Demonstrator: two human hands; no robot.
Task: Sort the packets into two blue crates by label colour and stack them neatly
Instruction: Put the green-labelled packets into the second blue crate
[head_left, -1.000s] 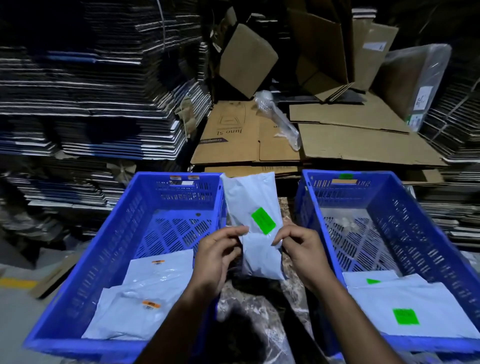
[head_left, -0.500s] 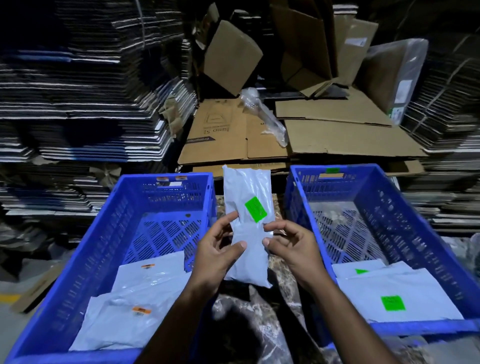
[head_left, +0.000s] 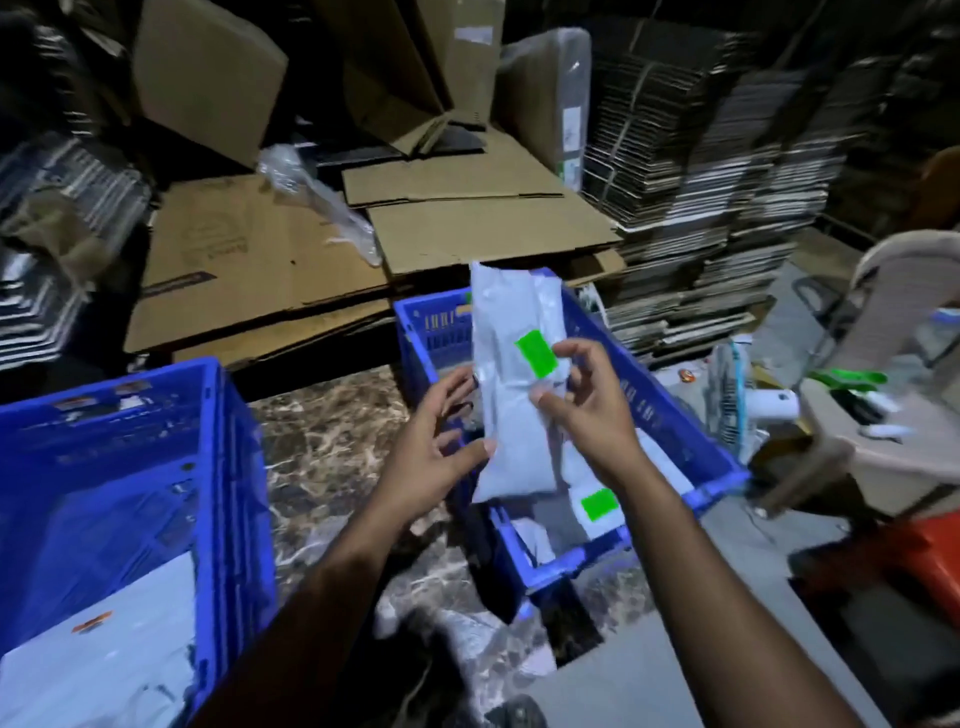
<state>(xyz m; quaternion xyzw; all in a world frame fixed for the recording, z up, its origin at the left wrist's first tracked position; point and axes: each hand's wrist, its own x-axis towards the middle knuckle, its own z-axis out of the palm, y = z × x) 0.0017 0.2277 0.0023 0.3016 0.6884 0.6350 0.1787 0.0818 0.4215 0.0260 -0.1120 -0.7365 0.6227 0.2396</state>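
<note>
A white packet with a green label (head_left: 511, 410) stands upright over the right blue crate (head_left: 670, 415). My right hand (head_left: 587, 410) pinches its right edge beside the label. My left hand (head_left: 436, 452) touches its lower left edge with spread fingers. Under it in the right crate lies another green-labelled packet (head_left: 597, 506). The left blue crate (head_left: 208, 467) holds white packets with orange labels (head_left: 104, 660) at the bottom left.
Flattened cardboard (head_left: 311, 260) lies behind the crates, with stacks of folded cartons (head_left: 727, 182) to the right. A marbled surface (head_left: 332, 447) runs between the crates. A plastic chair (head_left: 893, 415) with small items and an orange stool (head_left: 930, 561) stand at right.
The view has swung right. Both hands have carried the green-labelled packet from between the crates to above the right crate, and my left hand's fingers have loosened.
</note>
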